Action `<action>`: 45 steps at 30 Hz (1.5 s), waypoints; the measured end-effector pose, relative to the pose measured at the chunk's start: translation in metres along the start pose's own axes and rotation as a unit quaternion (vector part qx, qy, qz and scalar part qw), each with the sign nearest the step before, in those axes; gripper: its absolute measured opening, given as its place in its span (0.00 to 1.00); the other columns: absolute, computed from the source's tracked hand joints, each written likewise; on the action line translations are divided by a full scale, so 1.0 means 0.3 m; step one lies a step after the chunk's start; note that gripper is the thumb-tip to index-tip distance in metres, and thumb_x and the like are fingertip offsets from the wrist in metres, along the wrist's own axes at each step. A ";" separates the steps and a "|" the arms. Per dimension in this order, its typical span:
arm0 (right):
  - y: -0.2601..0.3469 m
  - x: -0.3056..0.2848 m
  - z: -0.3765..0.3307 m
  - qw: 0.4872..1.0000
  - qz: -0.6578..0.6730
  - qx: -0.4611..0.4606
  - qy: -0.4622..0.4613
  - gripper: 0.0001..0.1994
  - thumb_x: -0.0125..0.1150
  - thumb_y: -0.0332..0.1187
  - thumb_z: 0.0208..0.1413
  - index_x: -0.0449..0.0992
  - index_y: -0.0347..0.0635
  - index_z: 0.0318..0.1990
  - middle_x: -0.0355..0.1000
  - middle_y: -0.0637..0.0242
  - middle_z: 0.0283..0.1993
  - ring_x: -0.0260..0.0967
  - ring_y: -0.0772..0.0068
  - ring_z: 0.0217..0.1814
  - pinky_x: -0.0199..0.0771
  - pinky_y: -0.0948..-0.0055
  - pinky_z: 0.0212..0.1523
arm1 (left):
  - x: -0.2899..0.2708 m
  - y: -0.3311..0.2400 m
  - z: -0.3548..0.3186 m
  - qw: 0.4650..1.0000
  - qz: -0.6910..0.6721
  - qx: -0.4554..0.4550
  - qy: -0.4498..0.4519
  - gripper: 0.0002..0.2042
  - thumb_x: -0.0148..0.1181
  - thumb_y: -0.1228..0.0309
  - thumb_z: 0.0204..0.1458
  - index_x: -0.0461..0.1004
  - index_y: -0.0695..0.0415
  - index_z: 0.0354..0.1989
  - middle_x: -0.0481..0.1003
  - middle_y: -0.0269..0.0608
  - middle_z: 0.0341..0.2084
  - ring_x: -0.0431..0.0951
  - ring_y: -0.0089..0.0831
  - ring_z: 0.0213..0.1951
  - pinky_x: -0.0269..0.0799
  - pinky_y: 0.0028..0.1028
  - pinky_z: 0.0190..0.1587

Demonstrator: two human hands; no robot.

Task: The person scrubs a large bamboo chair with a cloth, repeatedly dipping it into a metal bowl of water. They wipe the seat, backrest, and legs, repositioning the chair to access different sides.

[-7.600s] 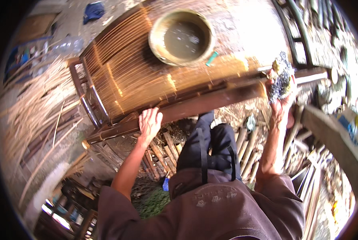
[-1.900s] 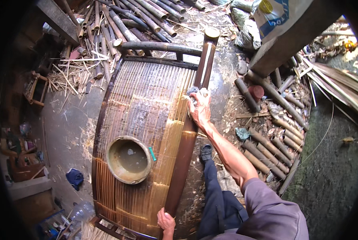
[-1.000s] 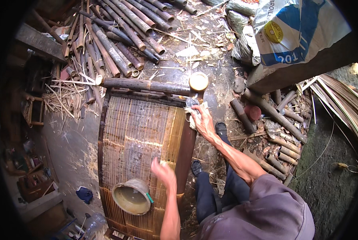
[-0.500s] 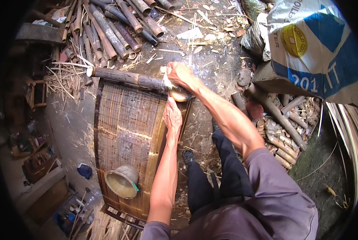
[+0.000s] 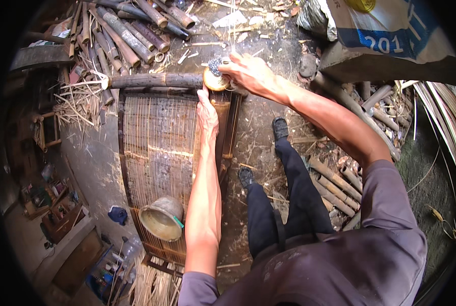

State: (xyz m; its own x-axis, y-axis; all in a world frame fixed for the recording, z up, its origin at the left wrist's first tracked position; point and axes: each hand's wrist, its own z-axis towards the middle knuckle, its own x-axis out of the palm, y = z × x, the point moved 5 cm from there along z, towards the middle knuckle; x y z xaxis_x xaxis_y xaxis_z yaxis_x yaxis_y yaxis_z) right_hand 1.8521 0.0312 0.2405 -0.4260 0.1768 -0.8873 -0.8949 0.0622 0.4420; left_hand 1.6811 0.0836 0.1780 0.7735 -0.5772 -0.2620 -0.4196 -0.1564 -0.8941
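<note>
A dark bamboo pole [image 5: 156,80] lies crosswise over the far end of a slatted bamboo bench [image 5: 156,120]. Its right part has a pale, wet-looking band [image 5: 215,80]. My left hand [image 5: 207,115] reaches up along the bench's right side and grips the pole from below, beside this band; some of its fingers are hidden. Closed on a grey metal scouring pad [image 5: 216,65], my right hand [image 5: 251,74] presses at the pale band from the far right side. A grey bucket [image 5: 162,219] with a green mark on its rim rests tilted on the near part of the bench.
Several bamboo poles [image 5: 131,35] are heaped at the far left, above a pile of thin strips [image 5: 77,104]. A printed sack [image 5: 386,35] stands at the far right on a block. Cut bamboo pieces [image 5: 335,186] lie right of my legs. A crate [image 5: 103,275] sits at the near left.
The pole's pale band has come out from under my right hand, and the scouring pad now shows. My right hand has shifted to the right. The whole view has tilted somewhat.
</note>
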 end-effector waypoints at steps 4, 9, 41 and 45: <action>-0.050 -0.008 0.029 0.996 -0.049 0.027 -0.068 0.13 0.50 0.36 0.61 0.75 0.48 0.50 0.70 0.49 0.44 0.73 0.51 0.38 0.76 0.58 0.38 | 0.106 -0.040 0.017 0.993 -0.070 0.075 0.053 0.37 0.24 0.41 0.65 0.58 0.59 0.68 0.64 0.46 0.64 0.62 0.36 0.65 0.52 0.29 0.66; -0.027 -0.079 -0.028 0.979 0.084 0.144 0.113 0.14 0.52 0.39 0.62 0.77 0.44 0.47 0.76 0.47 0.40 0.75 0.49 0.44 0.75 0.54 0.46 | -0.038 -0.029 -0.003 0.999 0.004 0.042 0.000 0.35 0.24 0.46 0.66 0.60 0.63 0.66 0.64 0.54 0.63 0.61 0.45 0.66 0.51 0.33 0.68; -0.167 0.289 0.118 0.776 0.576 0.256 0.036 0.14 0.56 0.43 0.55 0.82 0.45 0.37 0.79 0.55 0.34 0.78 0.52 0.37 0.76 0.58 0.40 | 0.084 -0.193 0.165 0.949 0.111 0.053 -0.289 0.38 0.30 0.44 0.64 0.39 0.63 0.72 0.42 0.58 0.72 0.43 0.49 0.73 0.43 0.49 0.69; -0.338 0.469 0.163 0.816 0.506 0.255 0.115 0.10 0.59 0.40 0.56 0.79 0.43 0.36 0.78 0.60 0.31 0.76 0.65 0.33 0.74 0.65 0.37 | 0.143 -0.263 0.210 0.937 0.248 0.114 -0.217 0.43 0.28 0.42 0.63 0.36 0.72 0.70 0.40 0.67 0.70 0.40 0.54 0.72 0.35 0.46 0.72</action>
State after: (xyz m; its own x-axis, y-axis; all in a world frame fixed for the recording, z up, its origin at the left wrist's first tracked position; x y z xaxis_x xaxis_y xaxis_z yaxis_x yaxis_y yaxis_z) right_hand 1.8894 0.0979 0.0774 -0.9785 0.2060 -0.0091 0.0778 0.4095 0.9090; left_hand 1.7773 0.1218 0.2143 0.6511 -0.1462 -0.7448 -0.7044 0.2490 -0.6647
